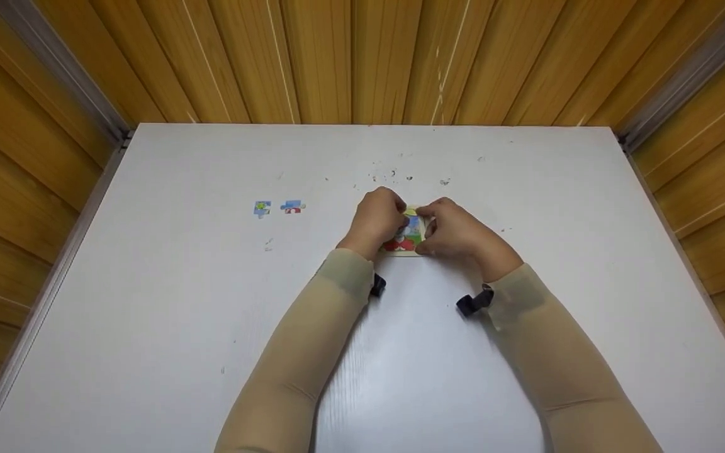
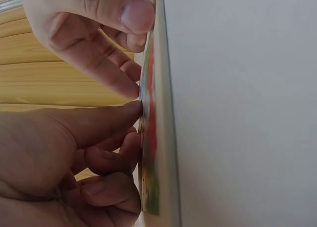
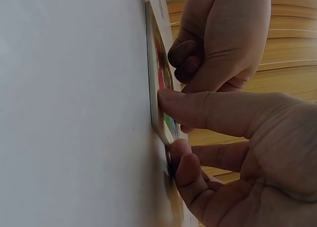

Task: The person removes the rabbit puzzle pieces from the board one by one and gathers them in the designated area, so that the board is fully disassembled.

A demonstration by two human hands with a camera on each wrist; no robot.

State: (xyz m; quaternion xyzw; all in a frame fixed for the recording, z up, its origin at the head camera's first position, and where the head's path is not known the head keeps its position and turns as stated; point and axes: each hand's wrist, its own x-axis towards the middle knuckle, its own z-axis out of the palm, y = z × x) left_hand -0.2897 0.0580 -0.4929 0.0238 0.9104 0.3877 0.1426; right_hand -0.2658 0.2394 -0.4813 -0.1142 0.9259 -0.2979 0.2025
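Observation:
A small framed jigsaw puzzle point(image 1: 408, 244), with red, green and blue areas inside a pale border, lies flat on the white table. My left hand point(image 1: 376, 217) covers its left part, thumb and bent fingertips down at the picture. In the left wrist view the left thumb point(image 2: 121, 117) reaches the picture's surface; I cannot tell whether a piece is between those fingers. My right hand point(image 1: 460, 234) holds the frame's right side. Its thumb point(image 3: 185, 105) lies on the near right corner of the border, and its curled fingers point(image 3: 185, 167) are at the side edge.
Two loose jigsaw pieces, a blue-green piece point(image 1: 262, 207) and a blue-red piece point(image 1: 292, 206), lie left of the puzzle on the white table point(image 1: 211, 302). Dark specks mark the tabletop beyond my hands. Wood-patterned walls point(image 1: 350, 63) enclose the back and both sides.

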